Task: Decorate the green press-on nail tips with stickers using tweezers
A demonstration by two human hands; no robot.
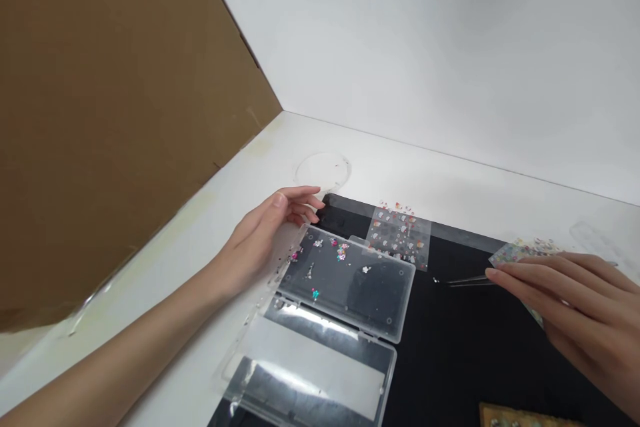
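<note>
My right hand pinches a pair of slim metal tweezers, their tips pointing left over a black mat. Just beyond the tips lies a tiny white bead, apart from them. My left hand hovers with loosely curled fingers beside the upper left edge of an open clear plastic box, holding nothing. Small pink, white and teal charms are scattered inside the box. Its hinged clear lid lies open toward me.
Sheets of small flower stickers lie beyond the box, and another sheet sits partly under my right hand. A round clear disc rests on the white table. A wooden tray shows at the bottom edge. Brown cardboard stands left, a white wall behind.
</note>
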